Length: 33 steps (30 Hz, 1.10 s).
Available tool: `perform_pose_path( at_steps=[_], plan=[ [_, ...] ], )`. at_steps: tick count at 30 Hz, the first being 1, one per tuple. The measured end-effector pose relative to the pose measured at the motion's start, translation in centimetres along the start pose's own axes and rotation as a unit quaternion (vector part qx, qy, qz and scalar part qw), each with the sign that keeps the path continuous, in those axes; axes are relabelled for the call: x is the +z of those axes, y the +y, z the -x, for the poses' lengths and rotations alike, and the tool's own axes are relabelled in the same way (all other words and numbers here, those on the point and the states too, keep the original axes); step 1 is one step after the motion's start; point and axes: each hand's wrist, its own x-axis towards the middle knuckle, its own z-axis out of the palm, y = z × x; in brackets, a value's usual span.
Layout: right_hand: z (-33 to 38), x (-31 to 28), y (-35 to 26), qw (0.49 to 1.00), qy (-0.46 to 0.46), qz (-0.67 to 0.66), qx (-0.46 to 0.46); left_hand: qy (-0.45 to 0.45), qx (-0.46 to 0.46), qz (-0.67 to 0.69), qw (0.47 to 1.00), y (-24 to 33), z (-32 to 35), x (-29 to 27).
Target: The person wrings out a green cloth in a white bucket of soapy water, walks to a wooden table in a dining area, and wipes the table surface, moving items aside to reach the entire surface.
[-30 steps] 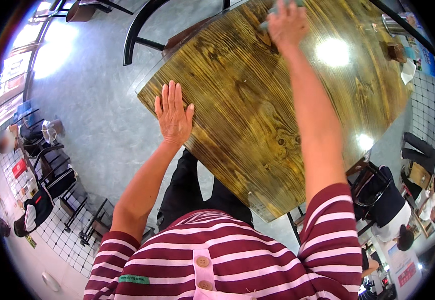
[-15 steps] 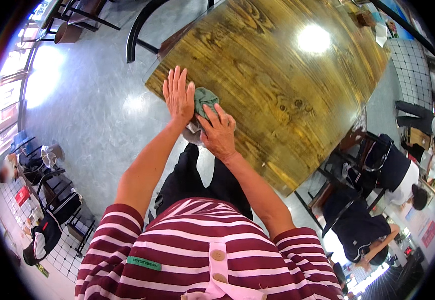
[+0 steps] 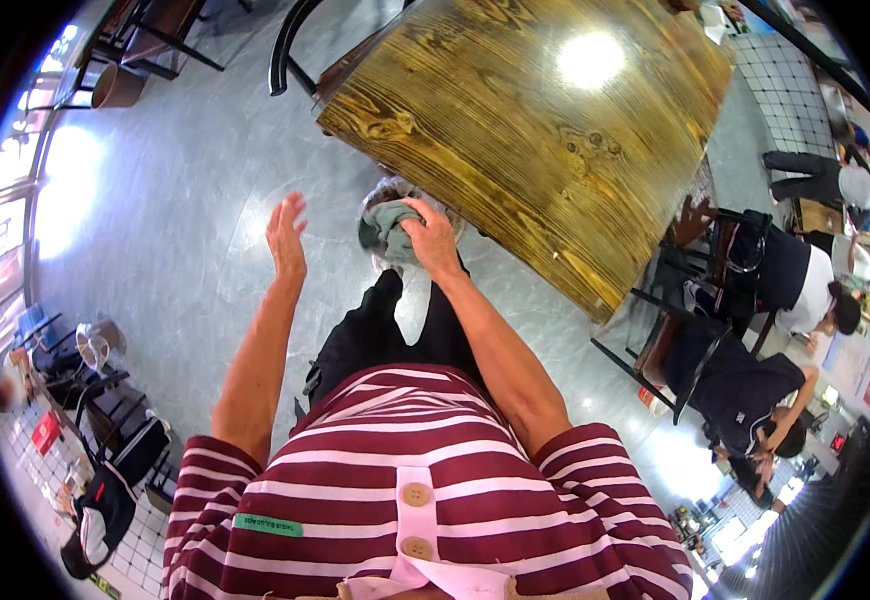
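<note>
A: First entry?
B: Cloth [image 3: 383, 232], green-grey, bunched; located off the table [image 3: 515, 130], just outside its near edge, closer to the left corner than to the near corner
A: Held by?
B: Right hand [image 3: 433, 240], fingers and thumb drawn narrow around the cloth
A: Directly by it?
B: One crinkled greyish item [image 3: 393, 188], partly covered by cloth and hand; kind unclear, contact with the cloth cannot be told
A: Left hand [image 3: 286, 243]?
B: Raised over the floor [image 3: 185, 200], outside the table's left corner; grip wide, fingers loosely extended
A: The table itself?
B: Brown, strongly grained wood; one small pale speck [image 3: 555, 255] near the near corner
A: Surroundings?
B: Black-framed chair [image 3: 279, 60] at the left edge; seated person in dark clothing [image 3: 725, 385] beyond the near corner, to the right
</note>
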Motion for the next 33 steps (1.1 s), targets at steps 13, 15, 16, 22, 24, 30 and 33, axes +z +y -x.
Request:
perform_pose_path(
  at_steps=[13, 15, 16, 22, 24, 30, 33],
  plan=[
    [4.4, -6.2, -4.8, 0.839, -0.204, -0.446, 0.235, -0.351, -0.242, 0.367, 0.826, 0.4, 5.1, 5.3],
    [5.1, -8.1, -4.1, 0.877, -0.178, -0.395, 0.208, -0.372, -0.251, 0.34, 0.827, 2.1, 5.6, 6.4],
    [5.3, -9.0, -4.9, 0.872, -0.151, -0.407, 0.227, -0.366, -0.24, 0.302, 0.847, 3.0, 6.2, 7.5],
    [8.6, -22.6, -3.7, 0.886, -0.015, -0.46, 0.052, -0.483, -0.17, 0.09, 0.854, 7.1, 9.4, 17.8],
    [11.1, -28.0, -3.6, 0.876, 0.097, -0.467, 0.069, -0.455, -0.166, 0.021, 0.875, 7.3, 10.4, 20.6],
    [13.4, -36.6, 10.1, 0.931, 0.317, -0.051, 0.172, -0.382, -0.252, 0.03, 0.889, 3.2, 11.2, 20.6],
    [12.5, -34.6, 15.5, 0.887, 0.347, 0.281, 0.116, -0.339, -0.263, 0.017, 0.903, 0.9, 10.4, 17.0]
  ],
)
